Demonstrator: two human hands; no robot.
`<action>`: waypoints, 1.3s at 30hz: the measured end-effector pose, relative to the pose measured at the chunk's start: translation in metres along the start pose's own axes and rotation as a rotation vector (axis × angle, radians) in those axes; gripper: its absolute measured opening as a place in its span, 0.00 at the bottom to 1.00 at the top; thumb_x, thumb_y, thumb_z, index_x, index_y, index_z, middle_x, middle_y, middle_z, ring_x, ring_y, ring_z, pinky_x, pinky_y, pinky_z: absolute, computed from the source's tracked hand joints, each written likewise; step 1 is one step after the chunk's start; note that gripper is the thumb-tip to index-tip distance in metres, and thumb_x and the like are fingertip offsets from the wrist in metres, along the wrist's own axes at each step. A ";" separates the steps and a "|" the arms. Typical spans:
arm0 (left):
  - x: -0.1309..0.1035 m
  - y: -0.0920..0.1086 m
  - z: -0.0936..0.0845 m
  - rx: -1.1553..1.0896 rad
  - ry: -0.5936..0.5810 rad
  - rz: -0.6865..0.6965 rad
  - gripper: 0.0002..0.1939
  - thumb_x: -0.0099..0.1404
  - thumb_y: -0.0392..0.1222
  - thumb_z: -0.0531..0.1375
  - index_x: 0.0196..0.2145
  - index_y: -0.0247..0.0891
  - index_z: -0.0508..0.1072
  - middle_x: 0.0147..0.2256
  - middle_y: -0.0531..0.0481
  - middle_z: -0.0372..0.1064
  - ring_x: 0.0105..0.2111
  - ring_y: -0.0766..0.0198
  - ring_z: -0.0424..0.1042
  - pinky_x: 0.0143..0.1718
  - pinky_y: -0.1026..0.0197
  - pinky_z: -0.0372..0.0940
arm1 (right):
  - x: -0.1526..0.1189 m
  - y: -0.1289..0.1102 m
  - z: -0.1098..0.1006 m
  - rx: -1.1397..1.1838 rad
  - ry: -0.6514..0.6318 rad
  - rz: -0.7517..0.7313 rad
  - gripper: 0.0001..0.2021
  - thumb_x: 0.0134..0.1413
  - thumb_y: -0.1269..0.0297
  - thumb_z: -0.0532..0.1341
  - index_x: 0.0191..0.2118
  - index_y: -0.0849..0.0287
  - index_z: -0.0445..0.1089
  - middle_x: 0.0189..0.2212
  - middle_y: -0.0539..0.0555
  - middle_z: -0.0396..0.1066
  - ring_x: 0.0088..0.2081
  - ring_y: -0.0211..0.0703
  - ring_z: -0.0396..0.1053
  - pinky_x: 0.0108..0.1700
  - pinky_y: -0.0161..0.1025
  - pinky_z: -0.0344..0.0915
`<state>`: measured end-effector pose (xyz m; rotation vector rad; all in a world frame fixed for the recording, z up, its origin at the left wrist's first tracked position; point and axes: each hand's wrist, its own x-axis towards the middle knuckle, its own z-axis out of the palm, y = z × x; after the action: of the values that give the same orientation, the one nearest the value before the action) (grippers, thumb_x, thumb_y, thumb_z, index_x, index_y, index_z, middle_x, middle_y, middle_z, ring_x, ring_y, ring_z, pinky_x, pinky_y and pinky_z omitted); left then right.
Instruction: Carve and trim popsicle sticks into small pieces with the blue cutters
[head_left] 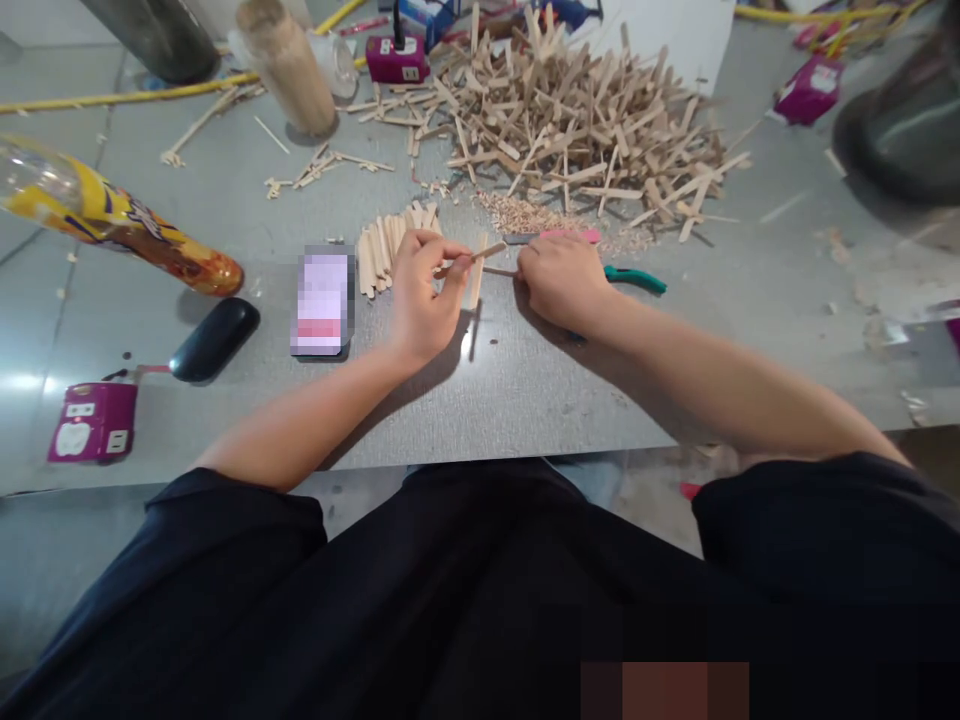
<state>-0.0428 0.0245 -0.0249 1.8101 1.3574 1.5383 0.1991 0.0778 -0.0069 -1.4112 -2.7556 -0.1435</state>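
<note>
My left hand [424, 300] clamps a flat, pale wooden stick [491, 251] in its fingers above the grey desk [405, 415]; whether my curled right hand [561, 272] grips, I cannot tell. Judged step: single-stick handling; next calls for steadiness.

Left hand [426, 300]: pinches a wooden stick [491, 251] above the gray table [525, 400].
Right hand [561, 278]: curled round a thin strip's [500, 271] end, nearby.
Stick pile [581, 120]: heaped toward the table's far edge.
Phone [322, 300]: flat, screen lit, set back from the near edge.
Near edge: a magenta box [94, 422] sits close by.
</note>
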 end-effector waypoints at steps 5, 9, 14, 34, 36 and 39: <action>0.007 0.008 -0.031 0.372 -0.243 -0.068 0.06 0.81 0.42 0.69 0.47 0.43 0.88 0.46 0.43 0.77 0.53 0.48 0.77 0.66 0.36 0.70 | 0.004 -0.006 -0.017 0.011 -0.086 0.121 0.18 0.69 0.76 0.57 0.56 0.65 0.81 0.56 0.73 0.85 0.57 0.70 0.81 0.59 0.58 0.70; 0.005 0.000 -0.052 0.518 -0.412 -0.062 0.08 0.79 0.40 0.68 0.46 0.44 0.90 0.45 0.42 0.78 0.53 0.44 0.77 0.62 0.36 0.69 | -0.017 -0.014 -0.027 0.147 -0.167 0.030 0.14 0.73 0.71 0.59 0.53 0.58 0.82 0.53 0.68 0.87 0.55 0.69 0.83 0.59 0.59 0.71; 0.010 -0.010 -0.056 0.744 -0.518 -0.043 0.13 0.79 0.37 0.63 0.49 0.42 0.90 0.49 0.37 0.81 0.58 0.37 0.77 0.62 0.33 0.68 | -0.043 -0.007 -0.027 0.250 -0.153 0.017 0.10 0.73 0.69 0.61 0.48 0.54 0.81 0.52 0.66 0.87 0.49 0.65 0.83 0.51 0.57 0.71; -0.060 0.040 -0.044 0.592 -0.680 0.601 0.15 0.84 0.48 0.64 0.57 0.33 0.82 0.52 0.36 0.86 0.47 0.43 0.83 0.45 0.41 0.74 | -0.078 0.009 -0.013 0.278 0.145 0.276 0.18 0.78 0.48 0.65 0.61 0.53 0.79 0.61 0.67 0.81 0.55 0.69 0.79 0.51 0.58 0.75; -0.061 0.040 -0.046 0.530 -0.634 0.586 0.12 0.84 0.44 0.65 0.57 0.36 0.81 0.49 0.40 0.86 0.44 0.47 0.83 0.43 0.43 0.74 | -0.078 0.008 -0.012 0.310 0.119 0.315 0.21 0.76 0.47 0.66 0.64 0.51 0.77 0.61 0.67 0.80 0.53 0.70 0.81 0.51 0.60 0.76; -0.064 0.035 -0.046 0.304 -0.482 0.563 0.08 0.84 0.41 0.67 0.58 0.42 0.80 0.45 0.46 0.83 0.39 0.57 0.82 0.39 0.50 0.76 | -0.075 0.003 -0.015 0.329 0.090 0.372 0.24 0.74 0.48 0.66 0.68 0.49 0.73 0.62 0.68 0.82 0.53 0.72 0.82 0.53 0.64 0.78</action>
<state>-0.0656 -0.0579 -0.0156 2.7026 0.9240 1.0292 0.2458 0.0173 0.0021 -1.7276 -2.2608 0.2407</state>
